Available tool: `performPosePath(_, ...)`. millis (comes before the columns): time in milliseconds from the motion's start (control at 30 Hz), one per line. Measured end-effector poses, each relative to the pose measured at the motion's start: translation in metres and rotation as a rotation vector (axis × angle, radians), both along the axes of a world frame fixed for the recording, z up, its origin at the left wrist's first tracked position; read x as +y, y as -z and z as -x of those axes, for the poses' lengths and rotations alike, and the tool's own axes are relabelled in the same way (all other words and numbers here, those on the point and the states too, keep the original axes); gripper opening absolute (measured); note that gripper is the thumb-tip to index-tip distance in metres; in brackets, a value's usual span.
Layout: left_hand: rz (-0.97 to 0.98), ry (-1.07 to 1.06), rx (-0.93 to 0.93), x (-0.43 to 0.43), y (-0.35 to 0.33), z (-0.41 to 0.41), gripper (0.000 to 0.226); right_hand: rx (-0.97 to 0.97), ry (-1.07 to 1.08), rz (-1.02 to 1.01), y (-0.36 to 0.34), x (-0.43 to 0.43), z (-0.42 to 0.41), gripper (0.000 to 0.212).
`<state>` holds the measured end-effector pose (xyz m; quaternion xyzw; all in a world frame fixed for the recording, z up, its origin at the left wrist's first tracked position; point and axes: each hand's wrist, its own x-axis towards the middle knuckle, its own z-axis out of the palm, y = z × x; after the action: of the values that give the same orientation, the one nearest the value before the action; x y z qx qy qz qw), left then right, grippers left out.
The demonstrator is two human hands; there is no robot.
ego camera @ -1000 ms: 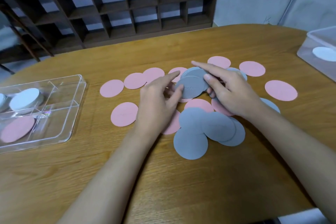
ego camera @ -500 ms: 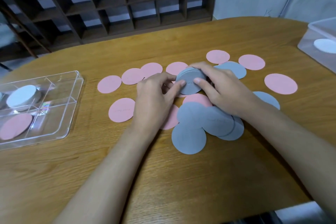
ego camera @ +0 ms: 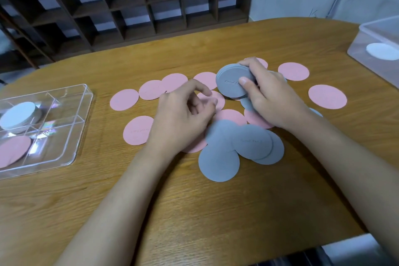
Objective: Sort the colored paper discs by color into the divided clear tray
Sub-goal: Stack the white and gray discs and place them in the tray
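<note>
now the right hand (ego camera: 272, 97) is clamped on a stack of grey discs (ego camera: 231, 82), thumb pressed flat on the front face and the other fingers (ego camera: 248, 63) curled over the far edge. the stack is tipped up on its edge, face toward the camera, above the middle of the spread. the left hand (ego camera: 183, 119) is just beside it, holding nothing, its fingers loosely curled with gaps between them; the fingertips hang over a pink disc (ego camera: 218, 101), and whether they touch it cannot be told. loose grey discs (ego camera: 219, 163) lie overlapping in a clump on the wooden table (ego camera: 194, 211), just nearer than both hands, partly covering a pink one. more pink discs (ego camera: 124, 100) lie flat, in a loose row on the far left of the hands, one alone on the near left (ego camera: 138, 130), and two well apart on the right (ego camera: 327, 96). the divided clear tray (ego camera: 64, 134) is at the left edge of the table, well apart from the hands. one far compartment holds a stack of pale discs (ego camera: 18, 115), and a near compartment holds a pink disc in the tray (ego camera: 13, 150). at the far right edge a second clear container (ego camera: 377, 32) has a white disc (ego camera: 382, 51) in it. behind the table stands a dark cubby shelf (ego camera: 129, 6).
</note>
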<state>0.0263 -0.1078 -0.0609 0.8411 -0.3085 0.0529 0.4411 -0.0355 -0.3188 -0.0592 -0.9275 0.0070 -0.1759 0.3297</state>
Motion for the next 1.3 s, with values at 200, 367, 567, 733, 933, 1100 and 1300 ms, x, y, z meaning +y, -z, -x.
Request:
performPosePath(200, -0.301, 0.327, 0.209, 0.011, -0.005, -0.001, 0.046, 0.007, 0.008, 0.006, 0.003, -0.002, -0.002, 0.021)
performPosePath(367, -0.351, 0.327, 0.186, 0.011, -0.006, -0.003, 0.055, 0.022, 0.002, 0.001, 0.002, 0.001, -0.003, 0.021)
performPosePath(567, -0.242, 0.312, 0.244, 0.01, -0.006, -0.004, 0.041, 0.042, -0.016, -0.005, 0.001, 0.003, -0.001, 0.021)
performPosePath(733, -0.067, 0.285, 0.298, 0.014, -0.006, -0.013, 0.009, 0.024, -0.005, -0.025, 0.001, 0.002, -0.001, 0.022)
performPosePath(933, 0.147, 0.224, 0.306, 0.01, -0.002, -0.015, 0.007, 0.053, -0.043, -0.077, 0.002, 0.004, 0.0, 0.025)
performPosePath(1100, 0.297, 0.108, 0.279, -0.001, 0.002, -0.009, 0.008, 0.075, -0.056, -0.104, 0.001, 0.005, 0.0, 0.031)
performPosePath(1300, 0.287, -0.029, 0.213, -0.008, 0.009, -0.002, 0.005, 0.062, -0.109, -0.127, 0.002, 0.009, 0.0, 0.036)
